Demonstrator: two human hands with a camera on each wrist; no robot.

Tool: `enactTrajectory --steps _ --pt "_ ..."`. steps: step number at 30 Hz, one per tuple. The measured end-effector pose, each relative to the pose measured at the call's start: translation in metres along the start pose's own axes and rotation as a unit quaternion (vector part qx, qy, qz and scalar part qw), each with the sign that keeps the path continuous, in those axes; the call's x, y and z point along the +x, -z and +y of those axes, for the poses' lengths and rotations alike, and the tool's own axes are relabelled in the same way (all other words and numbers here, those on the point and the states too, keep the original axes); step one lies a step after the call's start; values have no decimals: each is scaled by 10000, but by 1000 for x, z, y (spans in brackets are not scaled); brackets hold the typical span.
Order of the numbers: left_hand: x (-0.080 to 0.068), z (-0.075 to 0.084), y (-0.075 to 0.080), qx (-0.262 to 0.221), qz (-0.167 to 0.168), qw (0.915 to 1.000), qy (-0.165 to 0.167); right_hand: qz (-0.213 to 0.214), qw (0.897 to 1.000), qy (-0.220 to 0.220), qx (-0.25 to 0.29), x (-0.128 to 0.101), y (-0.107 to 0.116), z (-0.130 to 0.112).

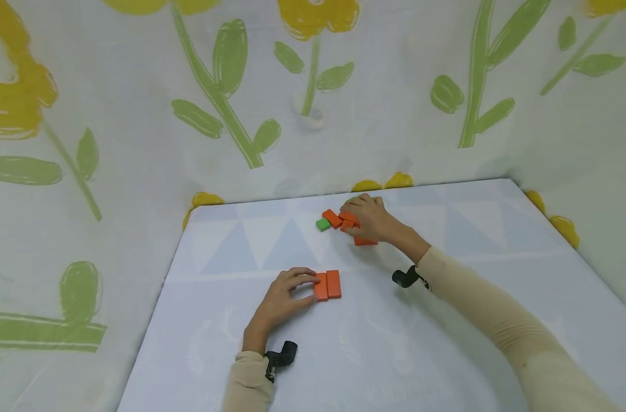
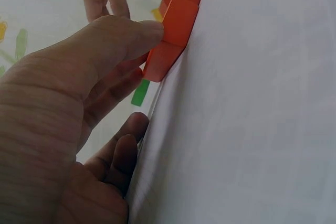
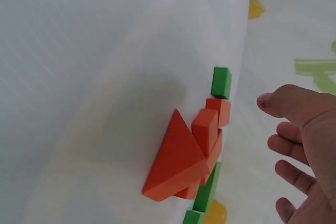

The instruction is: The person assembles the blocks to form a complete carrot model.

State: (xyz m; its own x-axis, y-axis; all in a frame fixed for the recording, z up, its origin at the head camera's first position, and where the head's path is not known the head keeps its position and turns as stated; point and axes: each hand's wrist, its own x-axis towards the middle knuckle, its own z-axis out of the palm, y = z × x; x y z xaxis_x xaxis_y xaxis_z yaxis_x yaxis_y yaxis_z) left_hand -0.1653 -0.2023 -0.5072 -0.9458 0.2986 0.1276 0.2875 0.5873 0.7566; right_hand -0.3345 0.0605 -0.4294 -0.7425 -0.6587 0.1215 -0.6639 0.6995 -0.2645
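Observation:
Two flat orange blocks lie side by side on the white table cloth. My left hand rests beside them, its fingertips against the left block; in the left wrist view the straight thumb touches the orange blocks. Farther back, my right hand hovers over a small pile of orange blocks, with a green block at its left. In the right wrist view the fingers are relaxed and hold nothing, just right of an orange triangle and the green block.
A flower-patterned curtain closes off the back and both sides of the table. More green pieces lie under the orange pile. The table's left edge runs close to my left hand.

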Motion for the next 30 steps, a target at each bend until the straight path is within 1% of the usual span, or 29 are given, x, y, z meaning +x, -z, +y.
enactTrajectory --steps 5,10,15,18,21,25,27,30 --pt "0 0 0 -51 34 10000 -40 -334 9994 -98 91 23 2 6" --pt "2 -2 -2 -24 -24 9999 -167 -683 9973 -217 -137 40 -4 8" --pt "1 -3 -1 64 5 10000 -56 -1179 9928 -172 -130 55 -16 6" --pt "-1 -3 0 71 39 10000 -28 -1364 9904 -174 -174 61 -22 6" --pt "-1 -2 0 88 14 10000 -22 -1422 9889 -225 -372 64 -25 6" --pt "-1 -2 -1 75 -1 10000 -29 -1430 9885 -170 -454 66 -25 5" --pt "-1 -3 -1 79 11 10000 -51 -1347 9899 -113 -424 67 -23 3" --pt "-1 -5 0 115 41 9999 -67 -1107 9932 -87 -354 67 -18 1"
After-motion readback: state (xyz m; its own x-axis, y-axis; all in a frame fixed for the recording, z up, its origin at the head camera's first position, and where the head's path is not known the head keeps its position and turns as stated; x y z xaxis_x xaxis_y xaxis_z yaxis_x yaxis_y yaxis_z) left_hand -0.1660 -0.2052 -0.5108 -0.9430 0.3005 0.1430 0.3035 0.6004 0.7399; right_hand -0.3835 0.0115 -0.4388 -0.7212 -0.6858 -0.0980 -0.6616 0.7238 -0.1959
